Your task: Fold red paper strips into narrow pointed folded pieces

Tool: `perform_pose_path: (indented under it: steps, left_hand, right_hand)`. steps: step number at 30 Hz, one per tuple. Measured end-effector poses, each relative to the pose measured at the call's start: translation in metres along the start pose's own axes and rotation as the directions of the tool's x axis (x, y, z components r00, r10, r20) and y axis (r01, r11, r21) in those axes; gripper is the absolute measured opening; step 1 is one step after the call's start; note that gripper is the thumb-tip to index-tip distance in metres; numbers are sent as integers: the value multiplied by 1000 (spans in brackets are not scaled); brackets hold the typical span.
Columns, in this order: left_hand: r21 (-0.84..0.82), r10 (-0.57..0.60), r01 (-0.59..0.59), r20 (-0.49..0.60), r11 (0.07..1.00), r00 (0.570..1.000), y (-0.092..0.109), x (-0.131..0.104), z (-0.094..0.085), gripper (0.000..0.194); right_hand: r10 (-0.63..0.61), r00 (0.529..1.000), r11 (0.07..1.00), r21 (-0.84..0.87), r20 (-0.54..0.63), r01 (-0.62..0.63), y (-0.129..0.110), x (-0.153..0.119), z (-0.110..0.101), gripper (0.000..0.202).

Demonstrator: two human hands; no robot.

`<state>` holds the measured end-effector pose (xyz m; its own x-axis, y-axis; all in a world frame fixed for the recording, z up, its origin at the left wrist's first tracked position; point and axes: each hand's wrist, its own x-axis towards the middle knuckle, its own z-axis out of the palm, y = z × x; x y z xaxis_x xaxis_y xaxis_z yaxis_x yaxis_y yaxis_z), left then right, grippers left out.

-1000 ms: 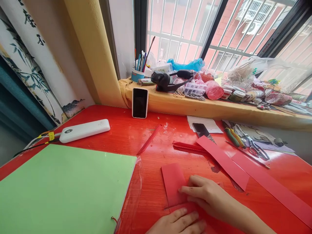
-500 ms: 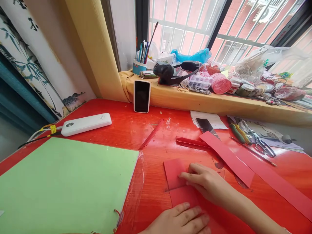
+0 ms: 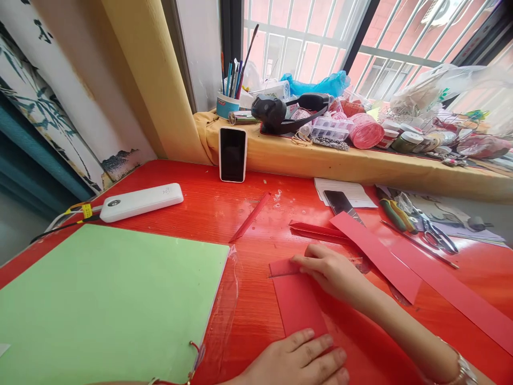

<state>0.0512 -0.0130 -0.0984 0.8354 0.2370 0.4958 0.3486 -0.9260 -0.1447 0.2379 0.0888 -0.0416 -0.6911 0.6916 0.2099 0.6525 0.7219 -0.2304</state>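
Paper: red strip (image 3: 298, 305) lies flat on the desk (image 3: 256, 224), just right of the green pad (image 3: 108, 299).
Right hand (image 3: 331, 270): fingers flat, pinning its folded far end.
Left hand (image 3: 298, 363): fingers spread, holding the near end steady.

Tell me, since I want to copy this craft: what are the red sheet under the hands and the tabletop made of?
Red sheet: looks like matte paper or thin card, holding a folded edge. Tabletop: seemingly wood with glossy red lacquer; grain lines and window glare show.
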Motion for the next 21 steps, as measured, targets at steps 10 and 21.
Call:
perform_pose_path:
  steps: [10, 21]
  left_hand:
    - [12, 3, -3, 20, 1000, 1000, -1, 0, 2, 46]
    - [-80, -73, 66, -79, 995, 994, -4, 14, -5, 22]
  right_hand:
    - [-2, 977, 999, -39, -214, -7, 12, 13, 13, 34]
    - [-161, 940, 985, 5, -300, 170, -28, -25, -1, 27]
